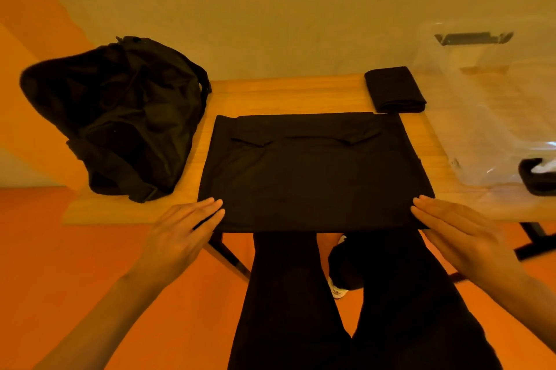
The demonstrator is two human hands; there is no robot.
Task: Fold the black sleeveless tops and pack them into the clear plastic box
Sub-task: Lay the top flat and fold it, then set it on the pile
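A black sleeveless top lies flat on the wooden table, folded in half with its straps lying across the far part. My left hand has straight fingers touching its near left corner. My right hand has straight fingers touching the near right corner. A second black top, folded into a small bundle, sits at the far right of the table. The clear plastic box stands at the table's right end, with dark handles.
A black fabric bag slumps on the table's left end, partly over the edge. My legs in dark trousers are below the table's near edge, above an orange floor. A plain wall is behind the table.
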